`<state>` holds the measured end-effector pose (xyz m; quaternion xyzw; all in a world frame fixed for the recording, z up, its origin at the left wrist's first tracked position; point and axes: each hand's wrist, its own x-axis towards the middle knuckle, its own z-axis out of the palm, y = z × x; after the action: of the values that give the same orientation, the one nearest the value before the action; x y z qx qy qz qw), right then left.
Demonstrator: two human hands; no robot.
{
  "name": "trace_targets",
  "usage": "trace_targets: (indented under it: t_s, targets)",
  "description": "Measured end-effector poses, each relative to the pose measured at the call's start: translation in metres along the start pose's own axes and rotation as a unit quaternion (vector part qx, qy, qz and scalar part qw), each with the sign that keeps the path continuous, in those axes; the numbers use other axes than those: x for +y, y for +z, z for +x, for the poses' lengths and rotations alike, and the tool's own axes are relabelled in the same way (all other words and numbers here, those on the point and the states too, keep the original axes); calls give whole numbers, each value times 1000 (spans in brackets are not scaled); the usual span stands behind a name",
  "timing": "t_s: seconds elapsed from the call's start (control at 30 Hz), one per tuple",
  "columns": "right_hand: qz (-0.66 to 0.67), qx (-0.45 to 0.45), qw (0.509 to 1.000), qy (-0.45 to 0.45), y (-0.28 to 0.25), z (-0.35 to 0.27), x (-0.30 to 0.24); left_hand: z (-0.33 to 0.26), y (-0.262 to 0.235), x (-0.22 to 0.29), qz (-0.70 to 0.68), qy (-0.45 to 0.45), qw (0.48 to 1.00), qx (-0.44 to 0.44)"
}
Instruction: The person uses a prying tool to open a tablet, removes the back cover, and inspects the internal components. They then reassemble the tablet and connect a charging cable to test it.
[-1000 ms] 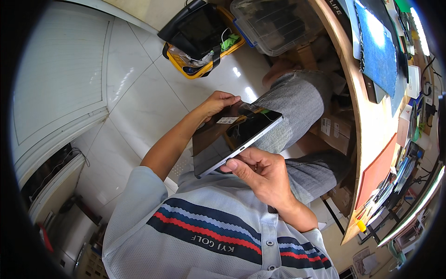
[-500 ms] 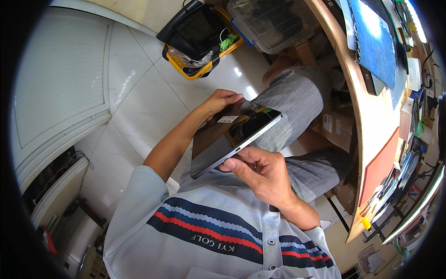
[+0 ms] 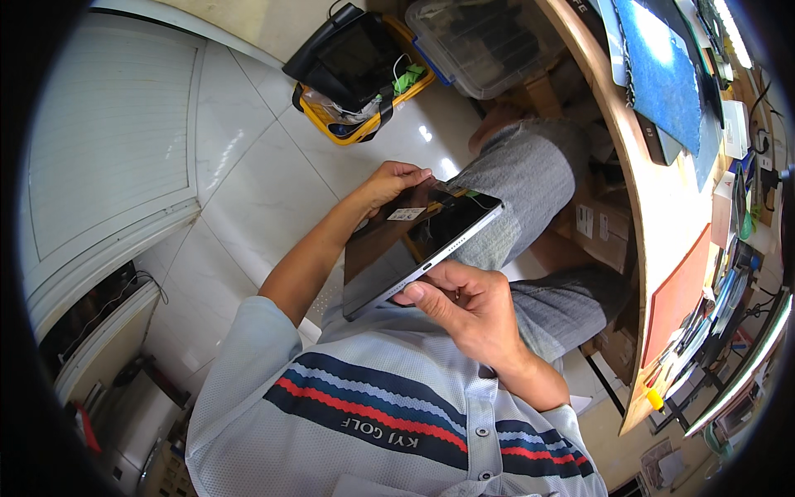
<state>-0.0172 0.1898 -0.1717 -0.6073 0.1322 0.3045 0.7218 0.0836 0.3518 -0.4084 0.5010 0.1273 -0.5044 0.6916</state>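
My shirt (image 3: pixel 431 373) is light grey with short sleeves (image 3: pixel 255 338). Wavy stripes (image 3: pixel 331 398) in dark blue, pale blue and red cross it, with white letters (image 3: pixel 379 433). Round buttons (image 3: pixel 482 431) go down the front. My jeans (image 3: pixel 530 182) are faded grey.

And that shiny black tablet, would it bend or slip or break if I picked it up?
Probably stiff: the tablet looks flat and straight between the left hand and the right hand. Maybe a bit slippery, since its front looks smooth and shows reflections. It could be fragile if dropped, as it looks thin and no bumper shows along its silvery edge.
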Motion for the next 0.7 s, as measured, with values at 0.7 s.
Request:
trace_targets:
  t_s: [0.7]
  targets:
    - [180,282,941,-58,-92,-35,54,-88,41,102,-110,326,929,137]
